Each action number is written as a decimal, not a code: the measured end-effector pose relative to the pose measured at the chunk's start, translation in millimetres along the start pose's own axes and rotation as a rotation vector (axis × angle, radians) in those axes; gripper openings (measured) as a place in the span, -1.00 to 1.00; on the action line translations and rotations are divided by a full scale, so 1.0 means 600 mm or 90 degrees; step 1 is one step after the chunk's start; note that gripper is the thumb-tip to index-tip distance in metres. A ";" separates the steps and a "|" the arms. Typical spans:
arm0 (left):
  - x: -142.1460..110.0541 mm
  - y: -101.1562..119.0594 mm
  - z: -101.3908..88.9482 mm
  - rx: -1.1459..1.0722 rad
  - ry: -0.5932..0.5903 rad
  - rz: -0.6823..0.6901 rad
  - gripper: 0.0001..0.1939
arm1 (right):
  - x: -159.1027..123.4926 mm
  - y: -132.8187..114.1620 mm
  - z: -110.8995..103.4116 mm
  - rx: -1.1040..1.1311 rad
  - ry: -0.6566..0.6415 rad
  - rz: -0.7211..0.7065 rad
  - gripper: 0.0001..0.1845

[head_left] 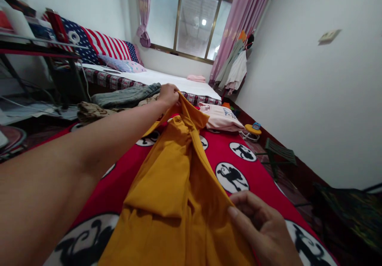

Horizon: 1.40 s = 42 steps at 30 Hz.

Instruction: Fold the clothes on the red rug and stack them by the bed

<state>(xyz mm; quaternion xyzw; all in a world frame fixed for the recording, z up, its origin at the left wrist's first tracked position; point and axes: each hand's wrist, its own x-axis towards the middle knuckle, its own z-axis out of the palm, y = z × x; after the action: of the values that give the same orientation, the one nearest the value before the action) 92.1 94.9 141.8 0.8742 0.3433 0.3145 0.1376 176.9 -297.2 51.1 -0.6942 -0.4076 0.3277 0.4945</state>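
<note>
A mustard-yellow garment [170,186] lies stretched lengthwise over a red blanket [256,178] printed with black monkey circles. My left hand [168,94] reaches far forward, fingers closed on the garment's far end and lifting it slightly. My right hand [262,226] is near me at the lower right, fingers pinched on the garment's near edge. The cloth hangs in folds between the two hands.
A pink folded garment [219,116], grey jeans [127,94] and a brownish garment [89,110] lie at the blanket's far end. A second bed [167,79] stands by the window. A desk [36,47] is on the left; a green stool [279,152] and a small toy [252,130] sit on the floor at right.
</note>
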 end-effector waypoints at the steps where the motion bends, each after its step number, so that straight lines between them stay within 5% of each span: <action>1: 0.009 -0.005 -0.012 0.009 0.038 -0.032 -0.55 | 0.004 -0.012 0.019 0.010 -0.017 -0.021 -0.56; 3: 0.013 -0.016 -0.029 0.038 0.102 -0.079 -0.58 | 0.008 -0.030 0.061 -0.005 -0.090 -0.068 -0.60; 7: -0.040 -0.030 -0.021 0.057 0.112 -0.070 -0.61 | 0.015 -0.034 0.126 -0.119 -0.311 -0.141 -0.56; 10: -0.109 -0.014 0.019 0.043 0.081 -0.001 -0.62 | 0.029 -0.027 0.143 -0.203 -0.409 -0.182 -0.54; 13: -0.182 0.014 0.076 0.002 -0.039 0.137 -0.75 | 0.048 -0.033 0.141 -0.223 -0.479 -0.199 -0.61; 17: -0.250 0.030 0.146 0.006 -0.119 0.198 -0.75 | 0.094 -0.053 0.118 -0.169 -0.524 -0.080 -0.70; 19: -0.264 0.026 0.168 0.028 -0.119 0.197 -0.69 | 0.145 -0.057 0.098 -0.148 -0.448 -0.050 -0.73; 22: -0.267 0.019 0.182 0.040 -0.101 0.199 -0.67 | 0.260 -0.048 0.059 -0.174 -0.171 -0.155 -0.75; 25: -0.265 0.019 0.181 0.046 -0.097 0.203 -0.68 | 0.384 -0.029 0.022 -0.149 0.060 -0.196 -0.54; 31: -0.266 0.027 0.174 0.034 -0.112 0.178 -0.73 | 0.517 -0.013 0.017 0.033 0.099 -0.198 -0.17; 37: -0.266 0.027 0.174 0.033 -0.114 0.179 -0.76 | 0.575 -0.033 0.017 -0.267 0.074 -0.199 -0.41; 42: -0.268 0.033 0.169 0.060 -0.111 0.202 -0.82 | 0.636 -0.056 -0.015 -0.457 0.193 -0.171 -0.74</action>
<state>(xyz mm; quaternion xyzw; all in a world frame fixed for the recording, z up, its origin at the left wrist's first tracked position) 76.8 -32.3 0.2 0.9468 0.2021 0.2391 0.0745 349.1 44.6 65.9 -0.8036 -0.5058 -0.0086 0.3136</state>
